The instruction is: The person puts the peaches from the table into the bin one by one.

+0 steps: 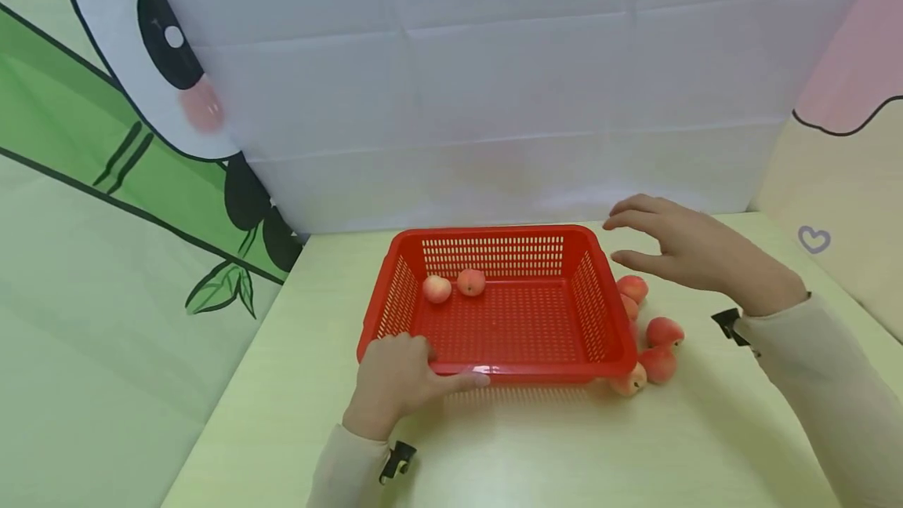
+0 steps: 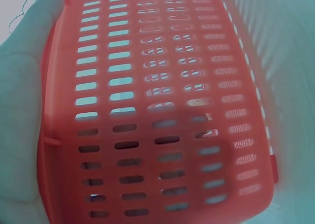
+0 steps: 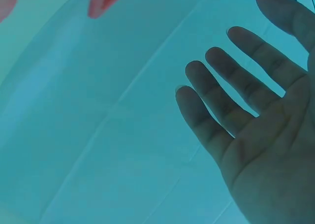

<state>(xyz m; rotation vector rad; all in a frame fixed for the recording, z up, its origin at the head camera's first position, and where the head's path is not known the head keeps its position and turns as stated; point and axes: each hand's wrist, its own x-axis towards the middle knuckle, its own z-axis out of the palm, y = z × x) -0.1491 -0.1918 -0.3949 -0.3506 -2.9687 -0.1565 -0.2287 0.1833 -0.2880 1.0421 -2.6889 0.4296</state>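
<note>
A red plastic basket (image 1: 494, 371) with slotted walls stands on the table, holding two small peaches: a paler one (image 1: 436, 289) and a redder one (image 1: 471, 282) near its back left. My left hand (image 1: 397, 382) grips the front rim toward the left corner, thumb along the rim and fingers over the inner side. In the left wrist view that hand lies along the rim beside the slotted wall (image 2: 133, 96). My right hand (image 1: 677, 249) hovers beyond the back right corner, fingers spread and holding nothing; the right wrist view shows its bare palm (image 3: 270, 150).
Several peaches (image 1: 659, 364) lie on the table (image 1: 282, 414) along the basket's right side, some partly hidden by its rim. A pale cloth backdrop (image 1: 494, 100) hangs right behind the table, with printed cloth on both sides.
</note>
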